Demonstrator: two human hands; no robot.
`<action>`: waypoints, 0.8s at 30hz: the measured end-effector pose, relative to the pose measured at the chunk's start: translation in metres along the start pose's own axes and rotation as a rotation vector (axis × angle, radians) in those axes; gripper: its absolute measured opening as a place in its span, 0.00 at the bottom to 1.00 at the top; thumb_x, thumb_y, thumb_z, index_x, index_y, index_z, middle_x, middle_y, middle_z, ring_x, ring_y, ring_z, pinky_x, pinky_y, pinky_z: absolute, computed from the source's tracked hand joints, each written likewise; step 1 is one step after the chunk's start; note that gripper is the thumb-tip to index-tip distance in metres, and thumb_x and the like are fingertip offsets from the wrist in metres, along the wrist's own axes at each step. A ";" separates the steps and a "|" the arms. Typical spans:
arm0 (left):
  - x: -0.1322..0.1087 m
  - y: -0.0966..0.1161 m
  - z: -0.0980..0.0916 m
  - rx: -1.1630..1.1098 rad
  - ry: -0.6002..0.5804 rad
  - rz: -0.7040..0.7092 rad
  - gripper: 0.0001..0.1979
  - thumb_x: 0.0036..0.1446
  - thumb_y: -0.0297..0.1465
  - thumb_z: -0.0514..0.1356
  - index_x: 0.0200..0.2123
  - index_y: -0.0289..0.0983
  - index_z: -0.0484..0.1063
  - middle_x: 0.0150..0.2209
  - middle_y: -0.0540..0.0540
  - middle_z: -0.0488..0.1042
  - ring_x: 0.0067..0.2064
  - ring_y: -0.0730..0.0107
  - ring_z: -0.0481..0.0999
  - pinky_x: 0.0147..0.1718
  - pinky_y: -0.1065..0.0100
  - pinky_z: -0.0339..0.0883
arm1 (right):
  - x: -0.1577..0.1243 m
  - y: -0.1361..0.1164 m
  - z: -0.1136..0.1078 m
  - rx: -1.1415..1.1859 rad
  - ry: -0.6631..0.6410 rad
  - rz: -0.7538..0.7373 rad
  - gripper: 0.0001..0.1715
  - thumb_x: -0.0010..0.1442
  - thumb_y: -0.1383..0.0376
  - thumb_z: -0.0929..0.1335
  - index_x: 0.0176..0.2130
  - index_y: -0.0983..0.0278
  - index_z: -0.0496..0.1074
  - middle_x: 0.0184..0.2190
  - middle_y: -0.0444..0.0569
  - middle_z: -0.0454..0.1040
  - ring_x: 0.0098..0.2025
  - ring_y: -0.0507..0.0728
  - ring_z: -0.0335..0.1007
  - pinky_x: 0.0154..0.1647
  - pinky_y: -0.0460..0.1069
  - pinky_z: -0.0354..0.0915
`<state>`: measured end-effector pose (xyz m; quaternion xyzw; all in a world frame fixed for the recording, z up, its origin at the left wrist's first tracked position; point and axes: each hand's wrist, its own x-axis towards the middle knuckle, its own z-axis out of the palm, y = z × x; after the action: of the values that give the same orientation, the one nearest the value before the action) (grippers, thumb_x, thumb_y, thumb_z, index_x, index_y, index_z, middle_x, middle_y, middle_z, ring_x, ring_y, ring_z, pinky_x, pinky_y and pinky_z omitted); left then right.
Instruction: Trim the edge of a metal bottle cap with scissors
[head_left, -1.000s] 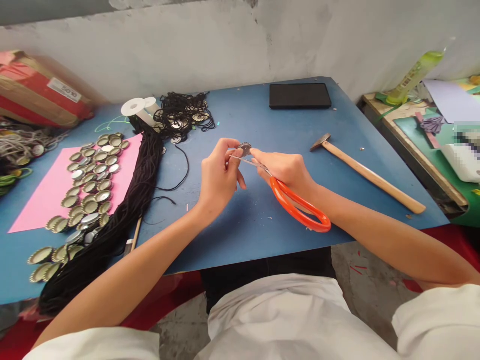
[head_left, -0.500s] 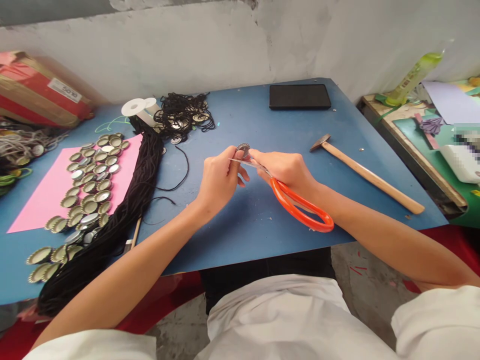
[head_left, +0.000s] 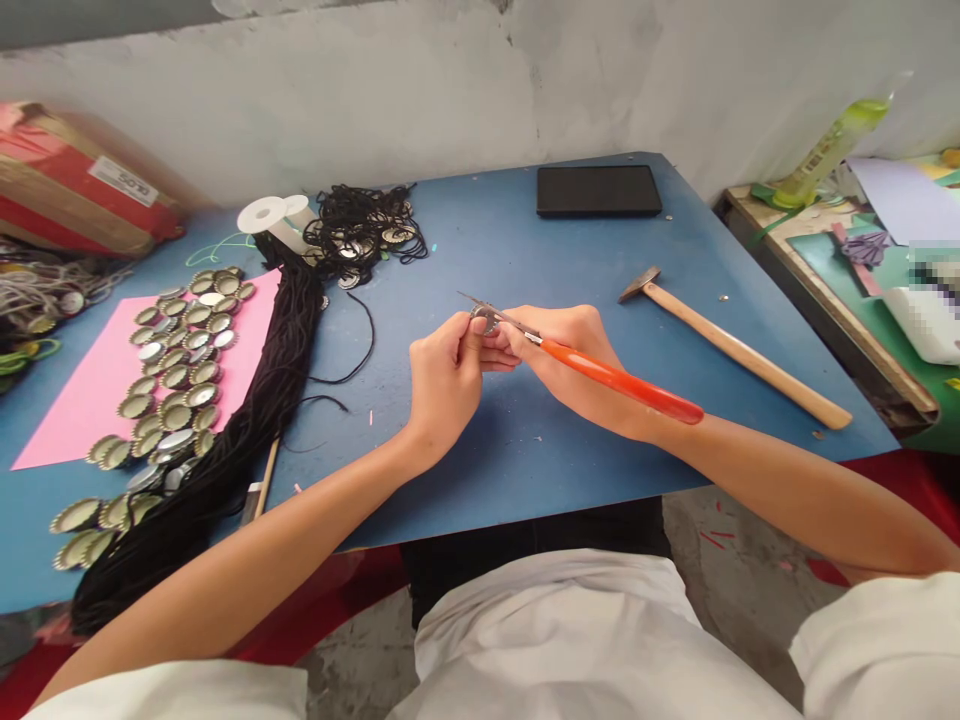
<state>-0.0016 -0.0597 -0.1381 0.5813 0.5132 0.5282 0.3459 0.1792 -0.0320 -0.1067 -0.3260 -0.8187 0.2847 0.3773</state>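
A gray wall [head_left: 420,90] backs the blue table [head_left: 555,255].

Scissors [head_left: 621,380] with orange handles, seen edge-on, slant beside a small grey ridged bottle cap [head_left: 489,322], blades pointing away.

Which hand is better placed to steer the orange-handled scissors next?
Probably the right hand: it grips the scissors near the blades, their handle reaching back over its wrist. The left hand is occupied, pinching a bottle cap.

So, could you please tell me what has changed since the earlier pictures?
The orange-handled metal scissors have turned edge-on in the right hand, handle end shifting right and upward in view. The left hand still holds the grey scalloped metal cap; the wooden-handled hammer stayed put.
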 end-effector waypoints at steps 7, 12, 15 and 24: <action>-0.004 -0.003 0.002 0.045 0.043 -0.002 0.28 0.76 0.56 0.62 0.31 0.42 0.66 0.30 0.49 0.79 0.30 0.64 0.86 0.31 0.64 0.88 | -0.002 -0.002 0.001 0.059 -0.009 0.059 0.24 0.82 0.58 0.62 0.32 0.61 0.67 0.30 0.44 0.75 0.32 0.52 0.65 0.37 0.50 0.60; -0.005 -0.002 0.004 0.028 0.045 0.000 0.29 0.75 0.57 0.62 0.30 0.42 0.63 0.29 0.50 0.78 0.30 0.64 0.86 0.31 0.63 0.88 | -0.003 -0.002 0.001 0.004 0.000 0.077 0.24 0.84 0.58 0.62 0.35 0.60 0.72 0.33 0.46 0.79 0.35 0.54 0.70 0.38 0.50 0.65; -0.002 0.001 0.004 0.021 0.051 0.026 0.30 0.74 0.58 0.63 0.30 0.41 0.64 0.29 0.50 0.77 0.30 0.64 0.86 0.30 0.63 0.88 | -0.002 0.000 0.001 -0.008 0.022 0.080 0.25 0.85 0.57 0.61 0.37 0.60 0.75 0.35 0.47 0.81 0.36 0.56 0.72 0.39 0.50 0.67; 0.011 0.016 -0.010 0.098 -0.049 0.057 0.30 0.77 0.59 0.59 0.35 0.39 0.71 0.32 0.45 0.85 0.33 0.63 0.90 0.34 0.65 0.89 | 0.009 0.010 -0.015 -0.161 -0.012 0.010 0.24 0.82 0.53 0.63 0.40 0.62 0.79 0.30 0.43 0.75 0.31 0.53 0.63 0.37 0.51 0.55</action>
<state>-0.0086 -0.0539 -0.1179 0.6248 0.5131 0.4974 0.3145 0.1901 -0.0158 -0.1015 -0.3577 -0.8395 0.2216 0.3437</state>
